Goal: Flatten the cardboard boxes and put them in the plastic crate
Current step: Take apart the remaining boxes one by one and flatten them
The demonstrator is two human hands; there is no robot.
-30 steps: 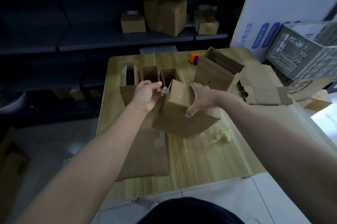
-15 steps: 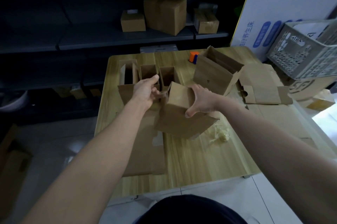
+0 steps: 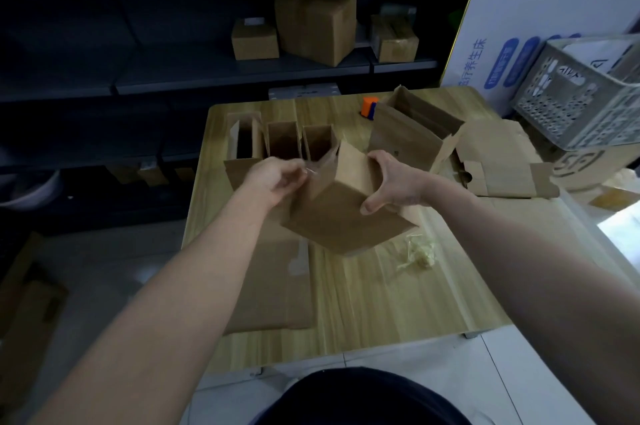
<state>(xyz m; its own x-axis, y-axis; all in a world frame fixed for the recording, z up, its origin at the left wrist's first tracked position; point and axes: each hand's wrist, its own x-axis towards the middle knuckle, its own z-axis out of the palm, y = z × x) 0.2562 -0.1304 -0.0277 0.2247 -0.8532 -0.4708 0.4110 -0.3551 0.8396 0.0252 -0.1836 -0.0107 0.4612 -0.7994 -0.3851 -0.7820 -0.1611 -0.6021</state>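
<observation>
A brown cardboard box (image 3: 343, 213) hangs tilted above the wooden table (image 3: 398, 303). My right hand (image 3: 391, 182) grips its upper right corner, thumb on the near face. My left hand (image 3: 277, 178) pinches a strip of clear tape (image 3: 311, 172) at the box's upper left edge. Three open boxes (image 3: 280, 144) stand in a row behind my left hand, and a larger open box (image 3: 412, 133) stands behind my right hand. A flattened box (image 3: 273, 289) lies on the table under my left forearm. The grey plastic crate (image 3: 585, 95) sits at the far right, off the table.
Flattened cardboard pieces (image 3: 498, 165) lie at the table's right side. A crumpled wad of tape (image 3: 419, 253) rests near the held box. An orange and blue tool (image 3: 369, 107) lies at the table's far edge. Dark shelves with sealed boxes (image 3: 315, 26) stand behind.
My left hand has closed from an opened thumb to a pinch on the tape at the box's edge. The box has stayed in my right hand, shifting slightly.
</observation>
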